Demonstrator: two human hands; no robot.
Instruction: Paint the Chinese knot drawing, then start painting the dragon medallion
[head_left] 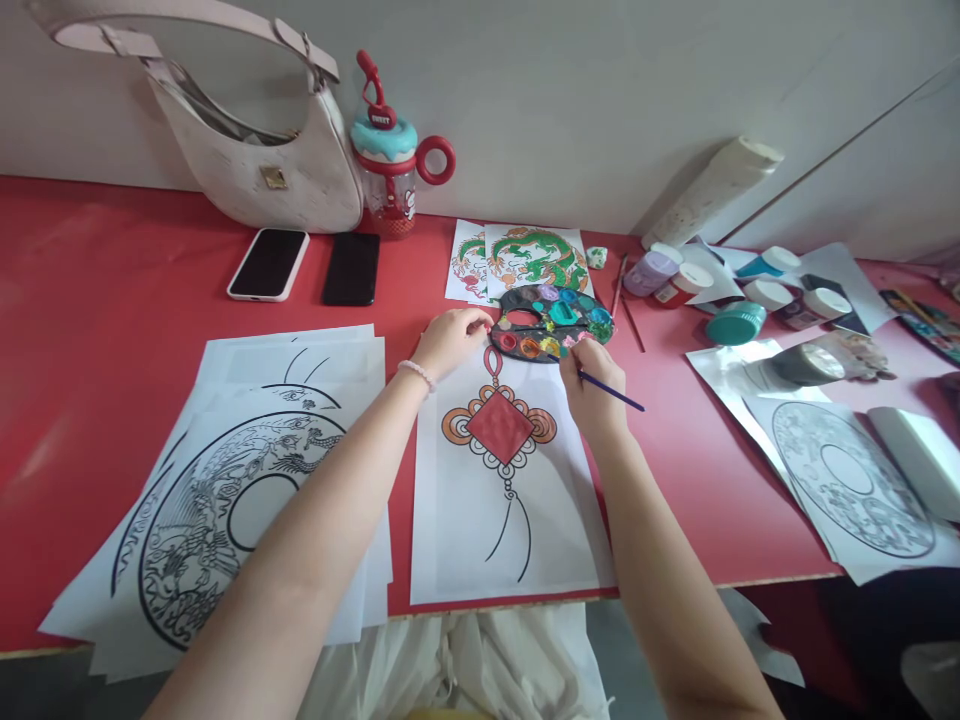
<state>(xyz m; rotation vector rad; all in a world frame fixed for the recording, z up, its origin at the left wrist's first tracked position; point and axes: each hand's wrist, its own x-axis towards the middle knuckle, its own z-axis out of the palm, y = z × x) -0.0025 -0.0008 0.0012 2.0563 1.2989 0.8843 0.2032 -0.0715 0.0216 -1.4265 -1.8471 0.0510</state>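
Note:
My right hand [595,388] pinches a dark blue paintbrush [621,396], its tip at the yellow well along the near edge of a black paint palette [517,294]. The palette's wells hold red, orange, yellow, blue and green paint. At its left edge, the curled fingers of my left hand [452,342] grip the rim. Below both hands lies a sheet with a printed knot ornament [501,428]. Its centre diamond is painted red, the side loops are orange, and the lower loops and tassel lines are uncoloured.
Line-art sheets [180,500] lie left, under my forearm. Behind are two phones [268,264], a white handbag [255,180], a cup [390,180] and painted dragon pictures [536,258]. Several paint jars [735,323] and another printed sheet [847,480] stand or lie right. The red table's edge runs in front.

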